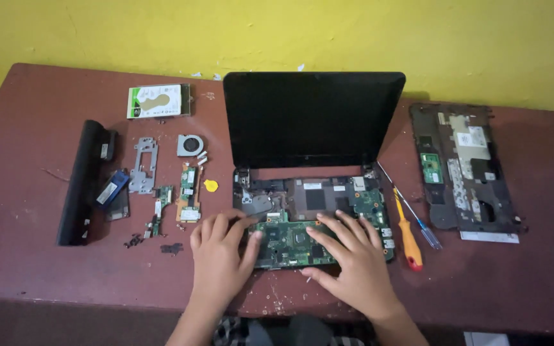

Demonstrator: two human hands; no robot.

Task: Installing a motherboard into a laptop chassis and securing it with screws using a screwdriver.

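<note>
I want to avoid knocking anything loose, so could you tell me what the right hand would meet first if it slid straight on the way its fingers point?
The right hand points up-left over the green circuit board; next would probably come the laptop's dark inner frame.

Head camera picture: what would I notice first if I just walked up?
The opened-up laptop in the middle of the brown table, black screen raised, with both hands, left and right, resting on its green circuit board. Removed parts lie in rows to its left, and an orange-handled screwdriver lies to its right.
</note>
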